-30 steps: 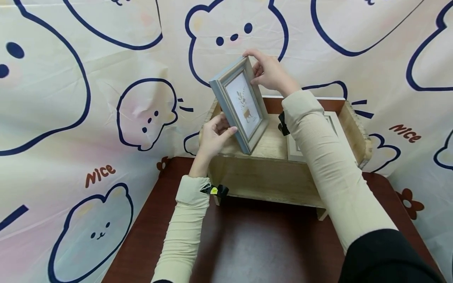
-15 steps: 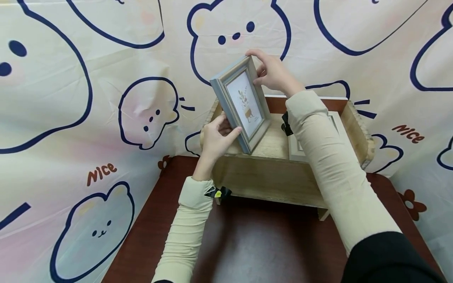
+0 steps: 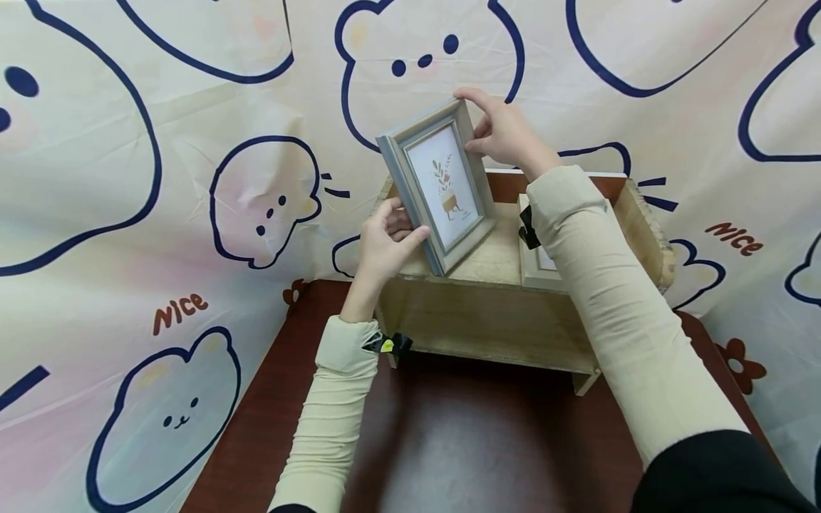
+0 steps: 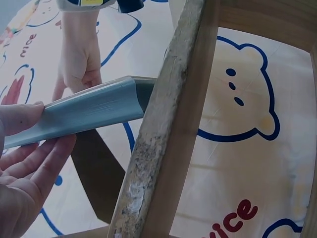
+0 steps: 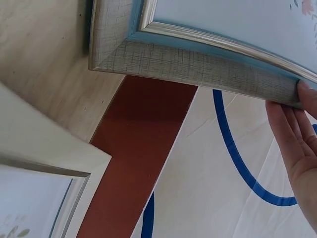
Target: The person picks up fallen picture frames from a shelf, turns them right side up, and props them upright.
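Observation:
A picture frame [image 3: 487, 192] with a grey-blue edge and a potted-plant print stands tilted on the left of a wooden shelf's top board [image 3: 500, 260]. My left hand [image 3: 383, 242] pinches its lower left side, thumb on one face and fingers on the other, as the left wrist view shows of the blue edge [image 4: 94, 110]. At the upper right corner, my right hand [image 3: 507, 132] grips the frame, fingers behind it. In the left wrist view a dark panel [image 4: 101, 173] hangs below the frame. Whether the bottom edge touches the board is unclear.
A cream picture frame [image 5: 54, 134] lies on the board's right side, partly hidden by my right arm in the head view. Raised wooden sides [image 3: 648, 235] bound the shelf, which stands on a dark red table [image 3: 474, 442]. Behind hangs a printed cloth [image 3: 269, 107].
The picture frame has turned slightly, so its print faces me more. My right hand has shifted a little to the right with its upper corner; the left hand keeps its hold.

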A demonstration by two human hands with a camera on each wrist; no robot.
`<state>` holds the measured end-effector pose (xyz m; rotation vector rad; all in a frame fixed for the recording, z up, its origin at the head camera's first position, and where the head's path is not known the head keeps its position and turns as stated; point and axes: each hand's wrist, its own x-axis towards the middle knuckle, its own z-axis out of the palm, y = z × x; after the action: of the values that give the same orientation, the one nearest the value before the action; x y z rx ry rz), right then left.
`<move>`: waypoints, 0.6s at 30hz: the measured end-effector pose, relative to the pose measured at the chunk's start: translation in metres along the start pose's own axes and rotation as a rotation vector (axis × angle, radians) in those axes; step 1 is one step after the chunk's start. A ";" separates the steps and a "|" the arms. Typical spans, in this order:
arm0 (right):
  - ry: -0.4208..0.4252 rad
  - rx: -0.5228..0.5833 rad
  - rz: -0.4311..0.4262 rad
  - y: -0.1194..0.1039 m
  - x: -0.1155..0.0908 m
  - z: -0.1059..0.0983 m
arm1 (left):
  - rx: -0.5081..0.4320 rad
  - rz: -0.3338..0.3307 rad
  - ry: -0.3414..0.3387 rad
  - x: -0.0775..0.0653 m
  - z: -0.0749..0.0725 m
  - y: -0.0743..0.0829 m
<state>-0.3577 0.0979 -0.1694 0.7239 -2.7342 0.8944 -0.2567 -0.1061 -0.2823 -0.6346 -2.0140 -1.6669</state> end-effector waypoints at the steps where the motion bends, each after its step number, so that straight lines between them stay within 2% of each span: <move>1: 0.002 0.004 0.007 0.000 -0.001 0.000 | -0.002 -0.008 -0.001 0.001 -0.001 0.000; 7: 0.026 0.002 0.025 0.003 -0.007 -0.003 | 0.018 -0.066 -0.008 0.003 -0.008 0.003; 14: 0.059 -0.011 0.026 0.003 -0.014 -0.004 | 0.059 -0.075 -0.026 0.004 -0.014 0.028; 18: 0.076 -0.020 0.019 0.002 -0.017 -0.003 | 0.061 -0.099 -0.013 0.010 -0.018 0.017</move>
<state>-0.3438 0.1082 -0.1735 0.6481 -2.6831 0.8789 -0.2530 -0.1204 -0.2600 -0.5335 -2.1280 -1.6533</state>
